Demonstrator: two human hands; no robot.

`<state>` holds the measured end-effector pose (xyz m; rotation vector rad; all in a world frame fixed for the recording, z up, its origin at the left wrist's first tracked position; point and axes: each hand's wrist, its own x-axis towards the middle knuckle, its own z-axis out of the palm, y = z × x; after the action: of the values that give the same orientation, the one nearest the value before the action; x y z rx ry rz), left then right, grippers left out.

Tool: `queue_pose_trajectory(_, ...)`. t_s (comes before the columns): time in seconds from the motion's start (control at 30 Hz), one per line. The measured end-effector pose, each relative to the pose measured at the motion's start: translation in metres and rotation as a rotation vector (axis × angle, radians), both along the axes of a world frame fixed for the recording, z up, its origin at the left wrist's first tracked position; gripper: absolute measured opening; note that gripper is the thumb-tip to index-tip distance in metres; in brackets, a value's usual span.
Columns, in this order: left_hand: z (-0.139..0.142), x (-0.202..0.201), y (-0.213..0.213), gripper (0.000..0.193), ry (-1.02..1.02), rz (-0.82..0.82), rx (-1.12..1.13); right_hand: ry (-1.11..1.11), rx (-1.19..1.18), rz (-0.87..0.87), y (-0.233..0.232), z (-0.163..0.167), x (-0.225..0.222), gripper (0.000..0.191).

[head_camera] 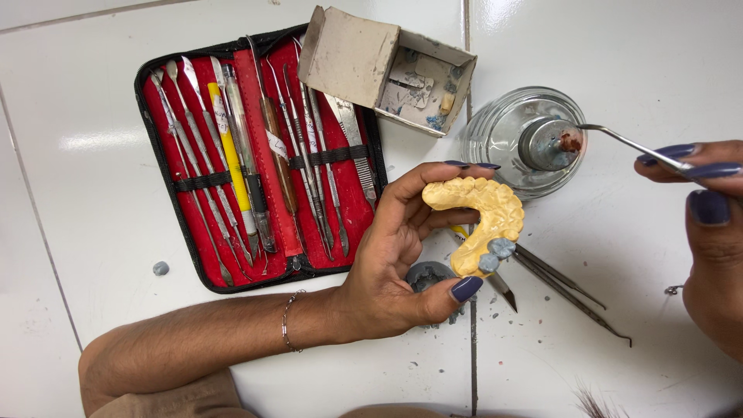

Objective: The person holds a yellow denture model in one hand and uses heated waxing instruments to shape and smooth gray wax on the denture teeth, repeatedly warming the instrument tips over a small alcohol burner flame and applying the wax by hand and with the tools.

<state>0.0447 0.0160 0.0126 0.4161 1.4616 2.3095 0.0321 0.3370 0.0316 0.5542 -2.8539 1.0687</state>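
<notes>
Yellow dental cast [484, 213] (2 grey teeth on it) sits between curled fingers and thumb of the left hand [387, 271]. Right hand [708, 209] pinches a thin metal instrument [631, 143] over the glass burner [530, 143].

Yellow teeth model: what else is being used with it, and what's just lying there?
In use: yellow teeth model in left hand; thin metal tool in right hand, tip over the glass burner.

Lying about: red tool case, cardboard box, loose picks.
</notes>
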Motion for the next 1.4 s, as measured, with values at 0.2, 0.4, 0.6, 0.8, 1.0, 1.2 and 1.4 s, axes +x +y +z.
queue_pose_trajectory(0.2, -0.005, 0.001, 0.002, 0.078, -0.015, 0.017, -0.025, -0.001, 0.066, 0.027, 0.030, -0.020, 0.014, 0.021)
queue_pose_trajectory(0.4, -0.008, 0.003, 0.000, 0.077, -0.057, -0.029, -0.008, -0.229, -0.334, 0.218, 0.006, -0.002, -0.011, 0.020)
queue_pose_trajectory(0.6, -0.007, 0.005, 0.002, 0.078, -0.065, -0.029, -0.007, -0.405, -0.358, 0.133, -0.051, 0.050, -0.005, 0.045)
queue_pose_trajectory(0.8, -0.006, 0.005, 0.003, 0.076, -0.061, -0.029, -0.021, -0.541, -0.347, 0.346, -0.030, 0.041, -0.001, 0.038)
queue_pose_trajectory(1.0, -0.007, 0.006, 0.002, 0.075, -0.056, -0.045, -0.023, -0.374, -0.373, 0.294, -0.034, 0.042, 0.014, 0.006)
queue_pose_trajectory(1.2, -0.011, 0.005, 0.002, 0.074, -0.001, -0.058, -0.054, -0.425, -0.397, 0.269, -0.044, 0.047, 0.005, 0.010)
queue_pose_trajectory(1.4, -0.012, 0.006, 0.001, 0.075, 0.002, -0.059, -0.056, -0.386, -0.368, 0.304, -0.043, 0.047, 0.006, 0.009)
